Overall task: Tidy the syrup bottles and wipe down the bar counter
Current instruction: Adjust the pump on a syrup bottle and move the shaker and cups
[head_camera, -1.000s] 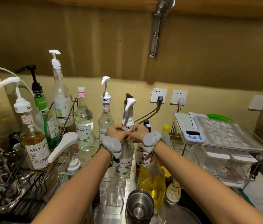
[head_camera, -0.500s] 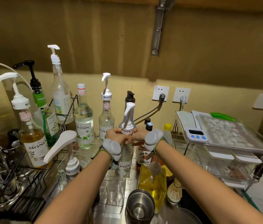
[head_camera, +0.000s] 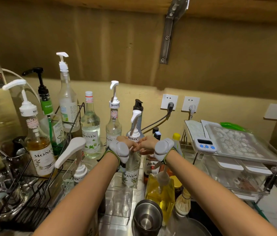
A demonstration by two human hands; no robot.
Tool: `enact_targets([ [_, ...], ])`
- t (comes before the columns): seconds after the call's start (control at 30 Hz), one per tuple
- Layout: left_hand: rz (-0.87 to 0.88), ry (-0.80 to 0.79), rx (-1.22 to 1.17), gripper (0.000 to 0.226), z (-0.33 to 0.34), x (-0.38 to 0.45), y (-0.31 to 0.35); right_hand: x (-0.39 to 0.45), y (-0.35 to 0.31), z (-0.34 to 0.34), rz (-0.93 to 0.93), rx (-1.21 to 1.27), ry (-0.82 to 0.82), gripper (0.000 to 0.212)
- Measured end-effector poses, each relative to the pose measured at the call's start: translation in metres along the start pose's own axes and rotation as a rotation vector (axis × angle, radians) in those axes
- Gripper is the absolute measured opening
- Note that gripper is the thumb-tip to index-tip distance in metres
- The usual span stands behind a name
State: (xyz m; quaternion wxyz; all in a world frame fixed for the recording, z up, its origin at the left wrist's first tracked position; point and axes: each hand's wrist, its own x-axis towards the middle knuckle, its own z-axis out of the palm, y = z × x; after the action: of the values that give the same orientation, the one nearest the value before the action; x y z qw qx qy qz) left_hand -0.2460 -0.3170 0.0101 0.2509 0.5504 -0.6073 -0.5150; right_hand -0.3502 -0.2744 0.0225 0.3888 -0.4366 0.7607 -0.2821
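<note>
left hand (head_camera: pixel 123 142) + right hand (head_camera: pixel 148 142) grip pump bottle (head_camera: pixel 131 169) neck, apparently | risk: tipping into bourbon bottle (head_camera: pixel 151 165) beside it

Both hands — left hand (head_camera: pixel 123 142), right hand (head_camera: pixel 148 142) — grip the syrup bottle (head_camera: pixel 132 160).

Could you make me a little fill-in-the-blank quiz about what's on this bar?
1. Both hands, left hand and right hand, grip the neck of a clear bottle labelled ____.
2. The timer has ____ buttons.
3. The number of plugs in the wall sockets is ____.

Missing words: Monin; blue; two
</note>
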Motion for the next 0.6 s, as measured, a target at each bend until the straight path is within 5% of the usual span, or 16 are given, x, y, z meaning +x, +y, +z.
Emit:
enact_targets([
  [0.03,-0.004,-0.024,0.049,0.045,-0.001,-0.004,0.003,-0.007,-0.002,0.0,-0.03,-0.006,0.018,0.003],
  [0.13,0.04,-0.028,0.159,0.006,-0.002,-0.023,0.01,-0.021,-0.006,-0.003,-0.038,0.044,0.049,0.049],
  [0.2,0.068,-0.028,0.224,0.024,-0.005,-0.038,0.013,-0.037,-0.009,-0.004,-0.042,0.026,0.053,0.05],
  [0.27,0.09,-0.03,0.27,0.008,-0.007,-0.048,0.016,-0.053,-0.012,-0.004,-0.057,0.032,0.048,0.051],
  [0.4,0.117,-0.072,0.346,0.046,-0.012,-0.069,0.023,-0.074,-0.016,-0.007,-0.081,0.057,0.07,0.048],
  [0.6,0.166,-0.14,0.268,0.02,-0.018,-0.114,0.025,-0.116,-0.008,-0.003,-0.115,0.097,0.165,0.043],
])
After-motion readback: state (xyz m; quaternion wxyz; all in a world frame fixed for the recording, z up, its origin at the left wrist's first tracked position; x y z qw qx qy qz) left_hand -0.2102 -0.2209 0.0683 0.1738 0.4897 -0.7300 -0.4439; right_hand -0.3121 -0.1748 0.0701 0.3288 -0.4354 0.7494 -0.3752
